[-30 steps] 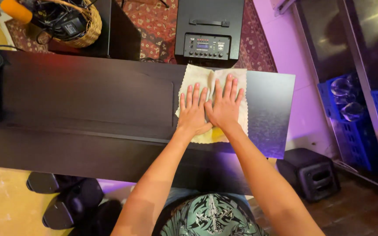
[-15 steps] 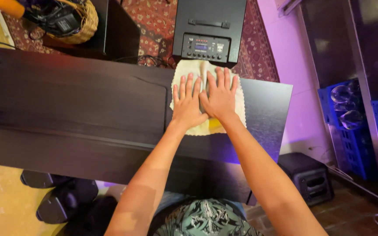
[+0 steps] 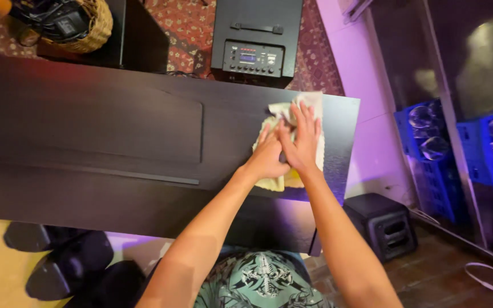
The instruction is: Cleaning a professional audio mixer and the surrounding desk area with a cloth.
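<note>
A pale yellow cloth lies rumpled on the right end of a dark wooden table. My left hand presses flat on the cloth's lower left part, fingers pointing away from me. My right hand lies beside it and partly over it, fingers spread on the cloth's middle. Both palms rest on the fabric; neither hand grips it. The cloth's far corner is bunched up near the table's back edge.
A black amplifier with knobs stands on a patterned rug behind the table. A wicker basket with cables sits at the back left. A black speaker box is on the floor at the right, blue crates beyond it.
Both hands have slid the cloth to the right along the table. The cloth, flat before, is now bunched at its far edge.
</note>
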